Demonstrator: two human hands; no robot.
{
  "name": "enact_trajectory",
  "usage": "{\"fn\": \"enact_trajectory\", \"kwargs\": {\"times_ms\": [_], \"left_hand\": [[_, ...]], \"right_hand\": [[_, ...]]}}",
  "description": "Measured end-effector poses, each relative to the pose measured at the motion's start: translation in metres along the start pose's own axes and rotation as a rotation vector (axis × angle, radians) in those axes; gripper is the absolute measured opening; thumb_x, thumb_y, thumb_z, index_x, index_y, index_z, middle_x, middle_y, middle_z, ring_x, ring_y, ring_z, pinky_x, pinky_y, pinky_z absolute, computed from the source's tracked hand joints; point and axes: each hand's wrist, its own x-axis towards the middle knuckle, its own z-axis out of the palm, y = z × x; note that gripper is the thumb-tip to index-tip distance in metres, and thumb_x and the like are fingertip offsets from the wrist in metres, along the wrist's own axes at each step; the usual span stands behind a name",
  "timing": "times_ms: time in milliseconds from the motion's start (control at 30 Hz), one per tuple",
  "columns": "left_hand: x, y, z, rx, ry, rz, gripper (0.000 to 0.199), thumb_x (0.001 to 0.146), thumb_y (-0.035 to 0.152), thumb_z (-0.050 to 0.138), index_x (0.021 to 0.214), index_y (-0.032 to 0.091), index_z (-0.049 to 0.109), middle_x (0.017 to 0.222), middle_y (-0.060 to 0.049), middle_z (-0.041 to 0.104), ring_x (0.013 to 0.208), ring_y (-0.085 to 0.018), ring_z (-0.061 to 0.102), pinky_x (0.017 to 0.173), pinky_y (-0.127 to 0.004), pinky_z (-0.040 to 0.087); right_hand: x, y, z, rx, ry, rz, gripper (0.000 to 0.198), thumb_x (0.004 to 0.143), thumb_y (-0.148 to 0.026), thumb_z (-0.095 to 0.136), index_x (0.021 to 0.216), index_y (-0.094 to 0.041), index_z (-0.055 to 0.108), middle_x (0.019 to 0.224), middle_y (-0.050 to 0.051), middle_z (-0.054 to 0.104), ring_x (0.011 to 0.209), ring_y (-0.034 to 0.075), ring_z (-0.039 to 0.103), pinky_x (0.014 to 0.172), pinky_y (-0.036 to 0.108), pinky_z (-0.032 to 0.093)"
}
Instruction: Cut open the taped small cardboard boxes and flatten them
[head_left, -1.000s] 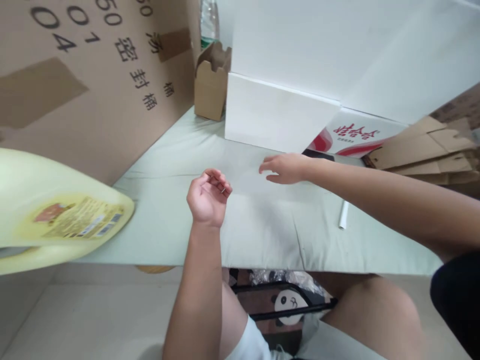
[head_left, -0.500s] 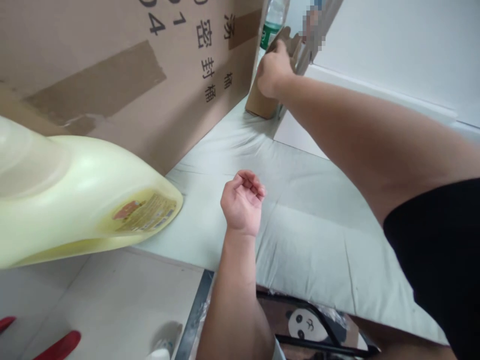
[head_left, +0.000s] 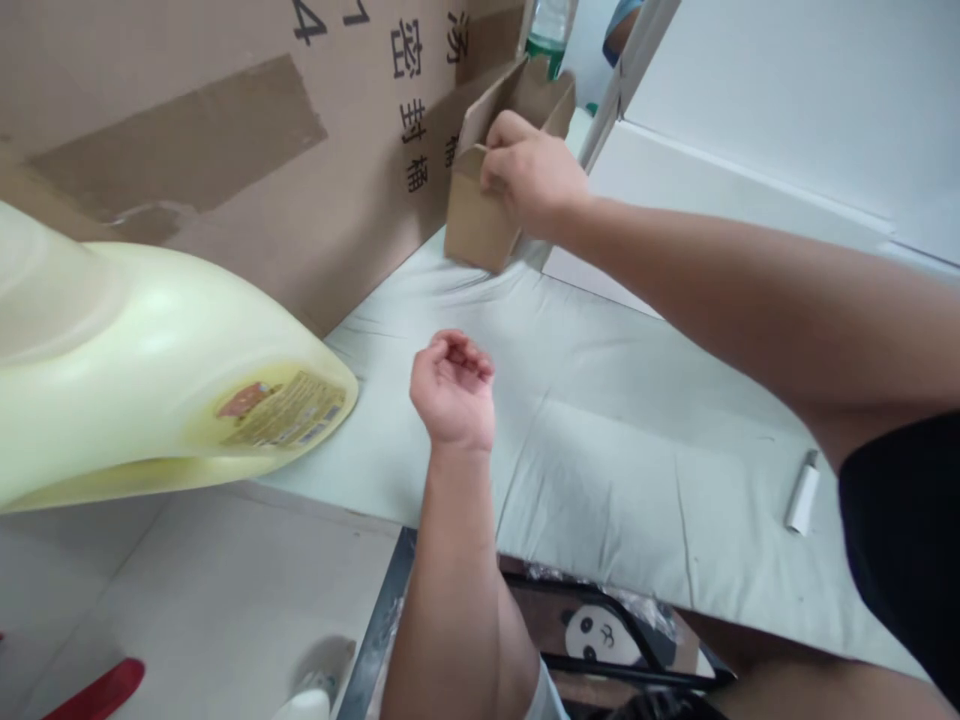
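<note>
My right hand reaches to the far side and grips the near top edge of a small open cardboard box. The fingertips bend over into the box, so part of the grip is hidden. This box stands on the pale green cloth beside a large carton. My left hand hovers palm up over the cloth, its fingers loosely curled and nothing in them.
A big printed carton rises at the back left. In front of it leans a large yellow detergent bottle. Behind the small box is a green-labelled bottle. White panels border the right; a small white tube lies on the cloth.
My right hand has shifted onto the small box's near edge, and the box has come nearer and to the left. The white tube has come into view. My left hand keeps its curled pose.
</note>
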Motion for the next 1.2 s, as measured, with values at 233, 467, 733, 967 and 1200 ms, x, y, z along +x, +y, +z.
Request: {"fn": "enact_trajectory", "kwargs": {"times_ms": [233,467,733,967,1200], "left_hand": [[0.012,0.013,-0.030,0.100,0.212,0.244,0.020,0.070,0.034,0.059,0.076,0.023,0.044,0.067,0.004,0.044,0.054,-0.011,0.049,0.054,-0.023,0.039],[0.007,-0.004,-0.011,0.183,0.108,0.220,0.022,0.070,0.037,0.065,0.074,0.022,0.048,0.068,0.003,0.048,0.056,-0.011,0.052,0.053,-0.021,0.040],[-0.024,-0.052,0.038,0.346,-0.419,0.107,0.028,0.080,0.048,0.073,0.088,0.022,0.068,0.101,-0.006,0.070,0.097,-0.021,0.067,0.074,-0.025,0.051],[-0.044,-0.087,0.061,0.428,-0.546,0.062,0.033,0.077,0.045,0.085,0.095,0.023,0.069,0.114,-0.008,0.070,0.116,-0.028,0.065,0.090,-0.030,0.053],[-0.058,-0.100,0.073,0.576,-0.628,0.210,0.058,0.067,0.067,0.086,0.108,0.029,0.069,0.116,-0.006,0.067,0.107,-0.028,0.064,0.088,-0.034,0.053]], "right_hand": [[-0.134,-0.014,-0.032,0.011,0.101,-0.323,0.037,0.098,-0.011,0.032,0.097,-0.019,0.068,0.124,0.009,0.068,0.111,0.022,0.069,0.089,0.036,0.059],[-0.304,-0.007,-0.083,0.067,0.149,-0.542,0.015,0.096,-0.013,0.053,0.099,-0.026,0.061,0.110,0.007,0.074,0.099,0.022,0.069,0.081,0.037,0.058],[-0.411,-0.004,-0.089,0.126,0.081,-0.395,0.028,0.100,-0.013,0.043,0.112,-0.023,0.066,0.109,0.005,0.079,0.105,0.018,0.072,0.085,0.038,0.057],[-0.420,-0.004,-0.070,0.245,0.201,-0.185,0.025,0.105,-0.021,0.044,0.113,-0.025,0.067,0.109,0.000,0.080,0.103,0.015,0.075,0.100,0.041,0.051],[-0.429,0.022,-0.046,0.225,0.293,0.083,0.032,0.093,-0.016,0.054,0.117,-0.031,0.068,0.131,0.002,0.073,0.148,0.034,0.050,0.116,0.058,0.042]]}}
